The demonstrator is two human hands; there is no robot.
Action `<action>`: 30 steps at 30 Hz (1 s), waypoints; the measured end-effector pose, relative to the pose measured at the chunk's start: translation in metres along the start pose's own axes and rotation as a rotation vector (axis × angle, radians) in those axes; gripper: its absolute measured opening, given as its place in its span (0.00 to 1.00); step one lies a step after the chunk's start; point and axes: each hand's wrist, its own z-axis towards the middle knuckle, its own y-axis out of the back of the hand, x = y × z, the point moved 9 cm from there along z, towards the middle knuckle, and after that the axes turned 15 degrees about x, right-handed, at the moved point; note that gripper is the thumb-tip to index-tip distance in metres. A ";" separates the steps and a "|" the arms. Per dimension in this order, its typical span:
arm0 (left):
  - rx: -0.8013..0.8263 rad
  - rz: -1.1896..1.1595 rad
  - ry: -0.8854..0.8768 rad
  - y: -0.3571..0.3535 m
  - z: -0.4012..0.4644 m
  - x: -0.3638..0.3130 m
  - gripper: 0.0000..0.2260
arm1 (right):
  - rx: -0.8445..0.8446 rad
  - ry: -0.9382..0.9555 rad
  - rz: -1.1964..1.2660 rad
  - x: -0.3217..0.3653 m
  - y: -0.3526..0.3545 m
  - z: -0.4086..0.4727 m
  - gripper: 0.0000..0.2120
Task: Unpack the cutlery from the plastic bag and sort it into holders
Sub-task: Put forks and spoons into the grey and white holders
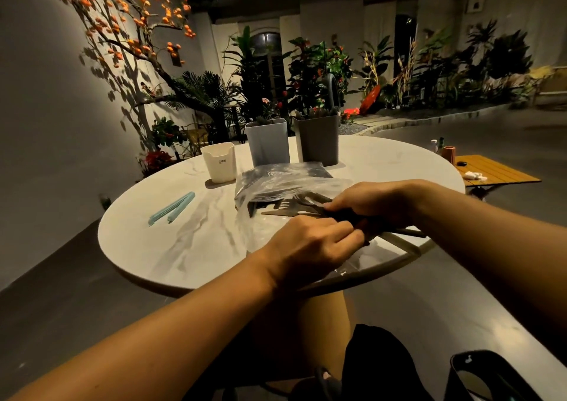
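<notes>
A clear plastic bag lies on the round white table with dark cutlery showing at its mouth; fork tines are visible. My right hand grips a bundle of the dark cutlery handles at the bag's opening. My left hand is curled beside it, pinching the near end of the same bundle. Three holders stand behind the bag: a white one, a light blue one and a dark grey one. The blue and grey holders have cutlery sticking out of them.
A light blue bag clip lies open on the table's left part. Plants and a decorative tree line the back wall. A low wooden table with small items stands at the right. A dark bag sits by my knees.
</notes>
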 end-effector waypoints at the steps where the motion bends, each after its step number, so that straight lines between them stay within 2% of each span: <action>1: -0.013 0.003 0.006 0.001 0.001 0.001 0.08 | 0.006 -0.002 -0.026 0.002 -0.001 0.003 0.21; 4: -0.035 0.028 0.013 0.002 0.002 0.001 0.08 | 0.040 0.019 -0.066 0.007 -0.005 0.008 0.27; 5: -0.039 0.040 0.011 0.002 0.002 0.001 0.08 | 0.046 0.027 -0.081 0.009 -0.007 0.008 0.27; 8: -0.045 0.030 -0.004 -0.002 0.004 -0.001 0.11 | 0.049 0.029 -0.176 0.013 -0.012 0.005 0.12; 12: -0.069 -0.127 0.012 0.003 -0.005 0.009 0.09 | 0.079 -0.010 -0.208 0.009 -0.010 0.002 0.11; 14: -0.132 -0.176 0.132 0.012 -0.016 0.030 0.07 | 0.138 -0.019 -0.164 0.006 -0.012 0.001 0.12; 16: -0.189 -0.182 0.332 0.020 -0.030 0.059 0.06 | 0.192 -0.029 -0.093 0.004 -0.014 0.000 0.13; 19: -0.185 -0.218 0.619 0.020 -0.046 0.103 0.08 | 0.246 -0.048 -0.100 0.004 -0.020 -0.006 0.14; 21: -0.136 -0.363 0.751 0.016 -0.053 0.126 0.12 | 0.299 -0.065 -0.128 0.004 -0.028 -0.013 0.15; 25: 0.083 -0.876 0.893 -0.006 -0.066 0.149 0.22 | 0.379 -0.078 -0.160 0.008 -0.041 -0.031 0.18; 28: 0.018 -1.168 0.982 -0.001 -0.073 0.153 0.28 | 0.380 -0.034 -0.150 0.018 -0.041 -0.044 0.19; 30: -0.113 -1.283 1.052 0.007 -0.077 0.160 0.29 | 0.351 0.046 -0.104 0.029 -0.038 -0.051 0.19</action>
